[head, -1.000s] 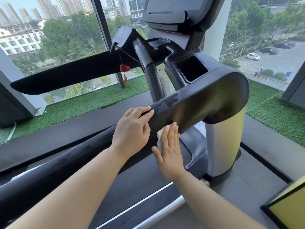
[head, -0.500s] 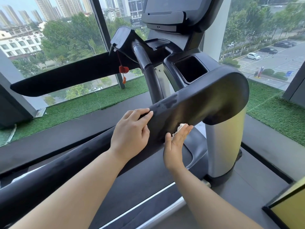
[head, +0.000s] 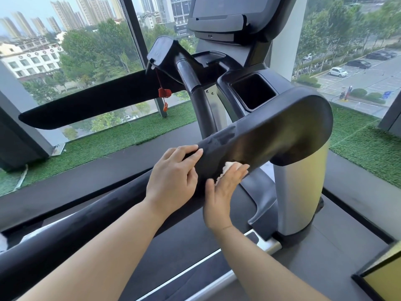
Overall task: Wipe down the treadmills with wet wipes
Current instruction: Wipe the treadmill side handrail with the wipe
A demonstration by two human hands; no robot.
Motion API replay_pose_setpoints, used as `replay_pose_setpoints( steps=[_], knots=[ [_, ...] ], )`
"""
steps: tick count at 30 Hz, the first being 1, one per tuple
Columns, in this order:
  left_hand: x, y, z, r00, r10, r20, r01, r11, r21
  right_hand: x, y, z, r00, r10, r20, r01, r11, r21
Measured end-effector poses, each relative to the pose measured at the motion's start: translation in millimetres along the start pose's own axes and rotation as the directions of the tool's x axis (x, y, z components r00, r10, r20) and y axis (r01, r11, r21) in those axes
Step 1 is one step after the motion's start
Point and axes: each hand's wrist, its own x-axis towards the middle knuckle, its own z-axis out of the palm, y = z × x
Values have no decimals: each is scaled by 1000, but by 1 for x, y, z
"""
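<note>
Right hand [head: 225, 187] has slid forward and up along the near-side handrail [head: 271, 137] since the earlier frames, toward the wide curved end. The wet wipe [head: 230, 165] went with it and now peeks out white at the fingertips. Left hand [head: 173, 177] barely shifted.

Right hand is flat, fingers straight and together, pressing the wipe against the rail's lower side face; no pinch visible. Left hand lies over the top of the rail just beside it, fingers laid over the upper edge and holding nothing, apparently as a brace.

The wipe sits under the right fingers against the rail, mostly hidden. The treadmill [head: 230, 16] fills the view, with its cup holder [head: 252, 92] behind the rail, a red safety clip [head: 164, 92] hanging at left and a silver upright post [head: 301, 192] under the rail's end.

Handling, judged:
- The wipe looks thin, limp and damp, so it will likely bunch or slip out under a flat palm. It is better pinned with the finger pads or folded into a pad.
- The rail is rigid, fixed and glossy, with streaks showing, and likely slick when wet. It should take firm pressure.
- The curved end and underside look not yet wiped.
</note>
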Motion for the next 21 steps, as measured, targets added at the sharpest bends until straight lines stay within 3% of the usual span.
replay_pose_setpoints(
  steps=[3,7,9,14,17,21],
  knots=[
    [0,-1,-1,1000,3,8,-3,1000,-6,-1,16,-7,982,-171,85,183,968,-169],
    [0,0,-4,999,-9,37,10,1000,-23,41,1,-27,995,-101,-21,94,975,-201],
    [0,0,-5,999,-24,45,25,999,-37,39,-5,-25,990,-142,-5,135,950,-282],
    [5,0,-19,987,-114,114,135,970,-200,19,11,-28,871,-440,220,484,692,-535],
    [-2,-10,-37,983,-159,88,179,933,-312,37,11,-42,896,-399,194,433,692,-578],
    [-26,-26,-46,986,-166,-9,160,963,-215,24,-3,-27,926,-345,153,371,757,-538]
  ],
)
